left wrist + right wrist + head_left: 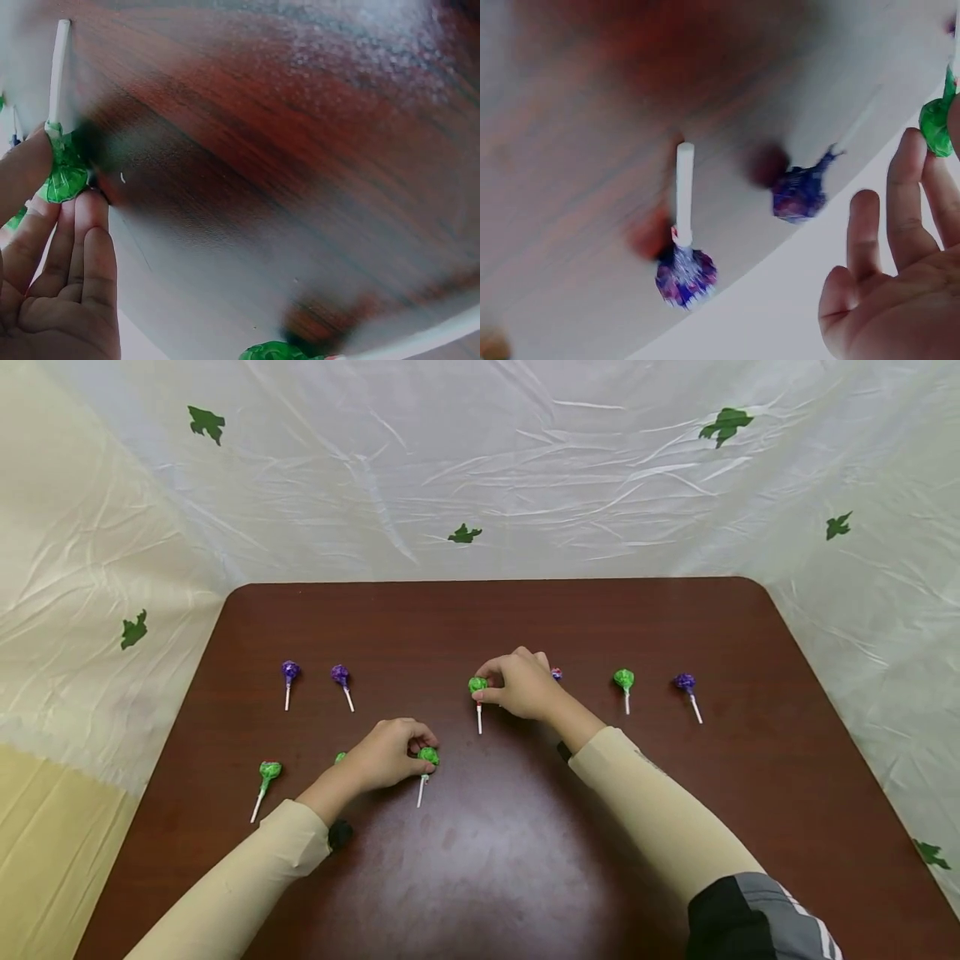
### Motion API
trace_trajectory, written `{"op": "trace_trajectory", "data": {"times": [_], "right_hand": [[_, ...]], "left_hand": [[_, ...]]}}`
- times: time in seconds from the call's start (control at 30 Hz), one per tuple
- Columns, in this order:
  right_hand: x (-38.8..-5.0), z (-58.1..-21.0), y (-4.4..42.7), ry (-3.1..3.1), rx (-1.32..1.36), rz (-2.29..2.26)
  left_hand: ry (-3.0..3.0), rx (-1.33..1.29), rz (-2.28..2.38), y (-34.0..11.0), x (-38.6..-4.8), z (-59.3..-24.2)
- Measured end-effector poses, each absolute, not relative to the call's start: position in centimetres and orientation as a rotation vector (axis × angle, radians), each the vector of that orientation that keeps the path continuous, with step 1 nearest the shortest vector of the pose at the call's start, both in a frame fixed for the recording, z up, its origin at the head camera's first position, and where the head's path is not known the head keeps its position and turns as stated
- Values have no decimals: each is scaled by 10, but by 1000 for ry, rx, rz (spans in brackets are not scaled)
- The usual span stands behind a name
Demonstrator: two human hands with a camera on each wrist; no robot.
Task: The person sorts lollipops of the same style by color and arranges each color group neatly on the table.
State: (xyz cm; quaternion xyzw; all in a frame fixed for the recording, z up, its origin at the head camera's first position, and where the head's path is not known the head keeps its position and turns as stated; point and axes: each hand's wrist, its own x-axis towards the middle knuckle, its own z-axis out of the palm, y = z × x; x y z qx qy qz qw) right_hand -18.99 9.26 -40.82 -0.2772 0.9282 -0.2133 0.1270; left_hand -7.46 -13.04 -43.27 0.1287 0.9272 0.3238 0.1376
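Left hand (384, 755) pinches one green lollipop (428, 757), lower centre | right hand (525, 685) pinches another green lollipop (477, 685), mid-frame | brown bench (420, 622)

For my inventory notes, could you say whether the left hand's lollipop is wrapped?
Wrapped: the lollipop has a green wrapper gathered at its stick.

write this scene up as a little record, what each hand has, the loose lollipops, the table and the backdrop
left hand: pinches a green lollipop by its head
right hand: pinches another green lollipop by its head
far left: two purple lollipops
near left: third green lollipop
right side: fourth green lollipop, then a purple one
partly hidden: green head by left wrist; another head behind right hand
table: dark brown, glossy
backdrop: pale sheeting, green patches
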Motion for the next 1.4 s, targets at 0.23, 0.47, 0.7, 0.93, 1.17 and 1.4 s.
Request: {"op": "trace_trajectory", "data": {"times": [0.23,0.47,0.7,0.93,1.17,1.4], "right_hand": [[-153,-397,108,2669,-869,-537],[-123,-404,115,2656,-933,-506],[-108,-414,118,2636,-897,-495],[-106,-417,123,2637,-892,-520],[-106,-422,123,2638,-886,-523],[-105,-425,124,2643,-887,-526]], "left_hand": [[2706,396,942,-130,-73,-432],[2708,411,933,-128,-71,-432],[2697,390,943,-128,-69,-432],[2684,391,971,-129,-69,-431],[2677,361,973,-129,-70,-432],[2685,361,988,-129,-68,-435]]}}
